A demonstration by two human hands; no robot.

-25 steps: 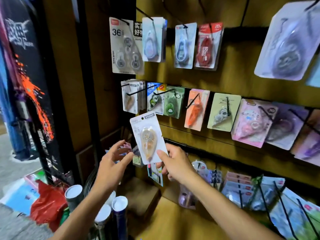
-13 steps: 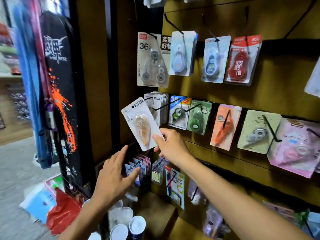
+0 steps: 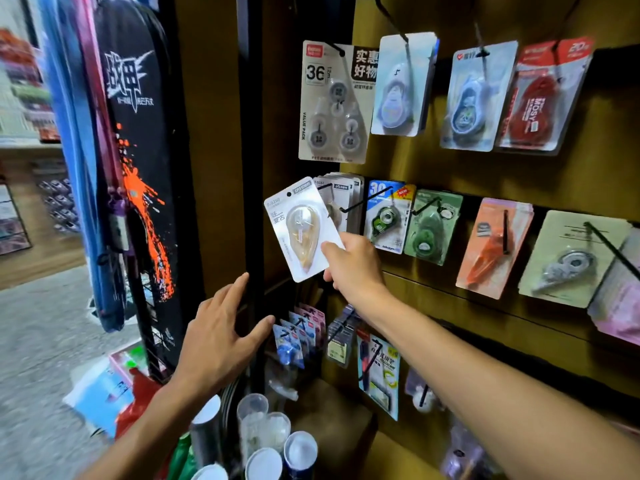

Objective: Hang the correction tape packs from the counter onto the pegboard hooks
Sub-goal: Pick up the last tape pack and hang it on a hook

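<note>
Near the pegboard's (image 3: 485, 174) left edge, I am pinching one correction tape pack (image 3: 302, 230) in my right hand (image 3: 349, 268), not hooked yet; my left hand (image 3: 221, 334) is hanging open.

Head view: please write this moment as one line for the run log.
right hand: pinches pack, tilted, near hook | left hand: open, holds nothing | pack not yet hung

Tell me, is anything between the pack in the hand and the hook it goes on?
Nothing visible blocks it. The right hand holds the pack just left of the hook, whose tip points out freely. Matching packs already hang further back on it.
</note>
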